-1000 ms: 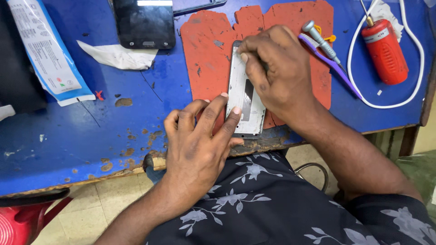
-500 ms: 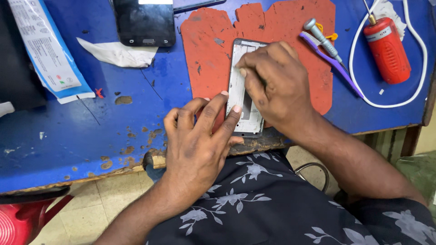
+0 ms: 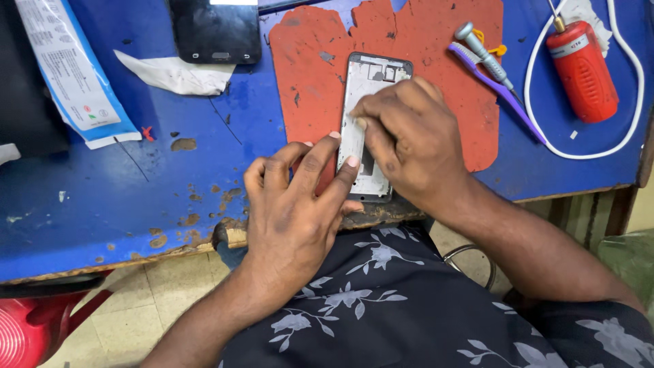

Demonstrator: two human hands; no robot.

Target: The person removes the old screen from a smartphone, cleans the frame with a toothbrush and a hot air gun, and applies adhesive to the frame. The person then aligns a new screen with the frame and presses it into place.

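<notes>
So the silver phone frame [image 3: 371,123] is lying flat on the red mat [image 3: 313,68], left hand [image 3: 300,204] pinning its 7 o'clock edge with spread fingertips, right hand [image 3: 409,143] curled, fingertips pressing its middle. Purple toothbrush [image 3: 501,92] at 2 o'clock.

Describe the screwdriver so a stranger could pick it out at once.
Start at the orange mat on the blue table. At the mat's right edge, beside the red cylinder, lies the screwdriver. It is grey metal and lies along the purple toothbrush.
</notes>
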